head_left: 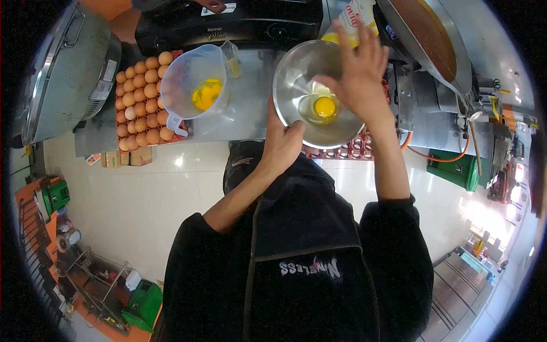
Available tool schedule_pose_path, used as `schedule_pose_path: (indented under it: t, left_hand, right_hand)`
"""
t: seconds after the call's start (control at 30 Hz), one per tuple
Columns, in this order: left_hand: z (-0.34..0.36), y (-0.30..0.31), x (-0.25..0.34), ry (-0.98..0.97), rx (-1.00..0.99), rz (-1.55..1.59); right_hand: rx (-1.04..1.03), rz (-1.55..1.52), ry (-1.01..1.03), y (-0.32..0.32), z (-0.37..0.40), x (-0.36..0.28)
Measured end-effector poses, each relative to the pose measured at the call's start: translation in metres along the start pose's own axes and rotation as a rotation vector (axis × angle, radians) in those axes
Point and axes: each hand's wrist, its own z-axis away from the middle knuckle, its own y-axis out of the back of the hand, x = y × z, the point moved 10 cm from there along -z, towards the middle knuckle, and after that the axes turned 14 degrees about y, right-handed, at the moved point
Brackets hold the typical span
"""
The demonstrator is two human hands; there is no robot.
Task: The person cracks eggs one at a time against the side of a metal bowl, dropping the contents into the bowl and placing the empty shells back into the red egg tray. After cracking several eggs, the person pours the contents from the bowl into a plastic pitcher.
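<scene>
My left hand point(284, 147) grips the near-left rim of a steel mixing bowl point(289, 80), its thumb over the edge. In the bowl lies a cracked raw egg point(325, 106) with a whole yolk. Over the bowl's right side, my right hand point(360, 77) is spread with its fingers apart and nothing seen in it. A clear plastic jug point(174, 71) to the left contains several yolks point(206, 94). Beside the jug stands a small clear measuring cup point(232, 60). Whole brown eggs point(139, 94) fill a tray at the far left of this group.
A black gas stove point(228, 28) runs along the back of the steel counter point(248, 122). Red egg trays point(347, 153) are under the bowl's right side. A large pan of brown contents point(424, 34) is at the upper right, and a big metal pot point(62, 85) at the left.
</scene>
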Motion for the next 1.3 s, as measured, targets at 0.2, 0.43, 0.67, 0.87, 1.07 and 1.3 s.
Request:
schedule_pose_path:
  t: [0.2,0.43,0.67,0.87,1.07,1.3]
  left_hand:
    - [0.02,0.007,0.019,0.074,-0.046,-0.016]
    - [0.047,0.023,0.032,0.145,-0.051,-0.015]
    - [0.064,0.033,0.042,0.115,-0.036,0.059]
    - [0.071,0.034,0.054,0.043,-0.058,0.101]
    - [0.075,0.035,0.059,0.035,-0.048,0.104]
    - [0.071,0.026,0.056,0.097,-0.052,0.095]
  right_hand:
    - [0.296,-0.359,-0.406,0.054,0.063,0.072]
    - [0.38,-0.79,-0.691,0.026,0.134,0.063]
    - [0.352,-0.887,-0.736,0.003,0.154,0.056]
    - [0.325,-0.845,-0.7,0.001,0.152,0.057]
    - [0.346,-0.834,-0.655,0.005,0.142,0.055]
    - [0.296,-0.25,0.131,0.094,0.027,0.017]
